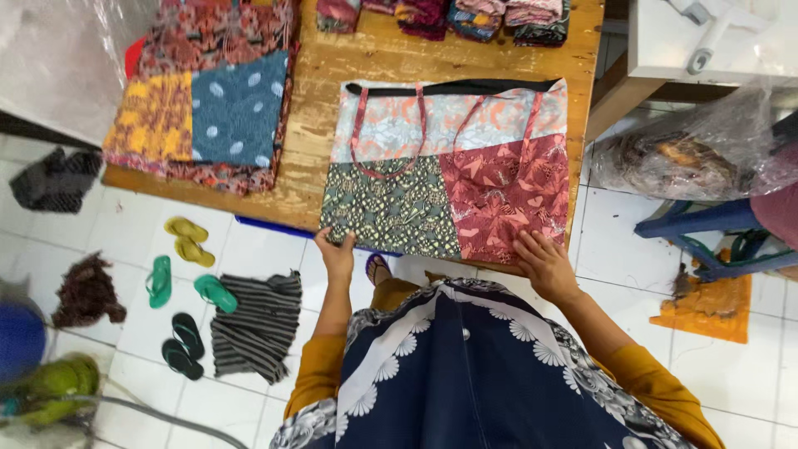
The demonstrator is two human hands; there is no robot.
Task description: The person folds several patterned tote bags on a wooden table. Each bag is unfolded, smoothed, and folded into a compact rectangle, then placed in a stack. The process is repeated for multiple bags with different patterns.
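- Lying flat on the wooden counter (316,150) is a patchwork fabric tote bag (449,166) of pale floral, dark green and red printed panels, its black-edged mouth turned away from the person and its two thin red handles folded down over its front.
- Nothing can be seen inside the bag; it lies flat and its opening is pressed closed.
- The left hand (337,254) pinches the bag's near left corner at the green panel, fingers closed on the cloth edge.
- The right hand (544,262) rests spread and flat on the near edge of the red panel, fingers apart, pressing rather than gripping.
- To the left on the counter sits a stack of folded patchwork fabric pieces (208,116) in yellow, blue and red prints, well apart from the bag.
- Along the counter's far edge stands a row of folded printed cloths (449,17).
- On the white tiled floor (125,224) lie yellow, green and black flip-flops (183,283) beside a striped grey cloth (253,320).
- At the right, a clear plastic sack (690,150) holds brownish cloth.
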